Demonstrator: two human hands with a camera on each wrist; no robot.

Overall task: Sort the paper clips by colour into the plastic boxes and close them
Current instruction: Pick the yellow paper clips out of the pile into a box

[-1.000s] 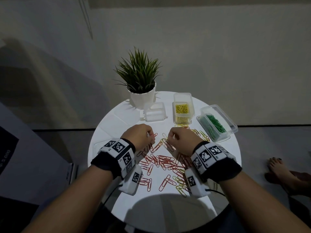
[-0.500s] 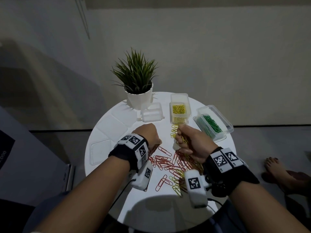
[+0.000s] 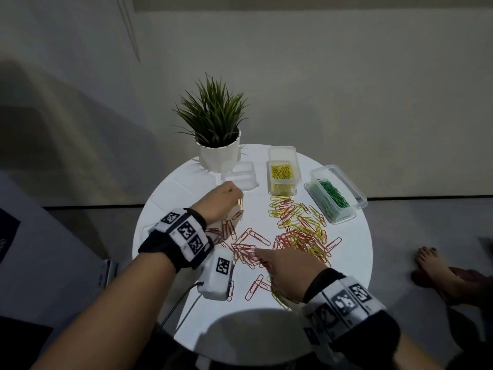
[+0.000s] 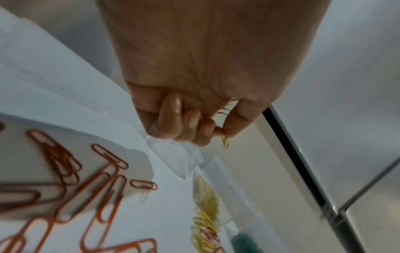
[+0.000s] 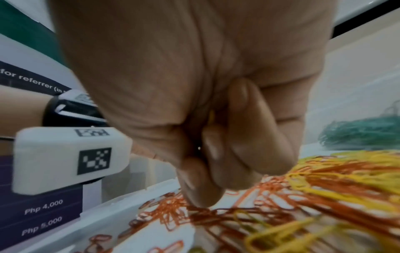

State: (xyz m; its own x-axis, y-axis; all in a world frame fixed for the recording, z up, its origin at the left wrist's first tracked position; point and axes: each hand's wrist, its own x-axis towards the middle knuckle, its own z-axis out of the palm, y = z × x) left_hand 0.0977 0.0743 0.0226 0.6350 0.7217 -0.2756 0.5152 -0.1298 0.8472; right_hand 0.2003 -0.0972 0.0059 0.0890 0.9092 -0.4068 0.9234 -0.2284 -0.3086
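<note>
Red paper clips [image 3: 245, 252] and yellow paper clips [image 3: 312, 236] lie mixed on the round white table [image 3: 349, 252]. At the back stand an empty clear box [image 3: 240, 180], a box of yellow clips [image 3: 268, 172] and a box of green clips [image 3: 352, 184], all without lids on. My left hand [image 3: 240, 201] hovers just in front of the empty box and pinches a paper clip [image 4: 225, 143] between thumb and fingers [image 4: 207, 131]. My right hand [image 3: 257, 251] is low over the pile with curled fingers [image 5: 255, 145]. One fingertip [image 5: 199, 196] touches the red clips [image 5: 173, 210].
A potted plant [image 3: 213, 124] stands at the table's back edge, beside the empty box. A person's bare foot [image 3: 432, 265] is on the floor to the right. The left wrist camera [image 3: 216, 276] hangs over the near-left clips.
My right hand came back from above the yellow box down to the red clips near the front. My left hand moved away from the pile toward the empty box, holding a clip.
</note>
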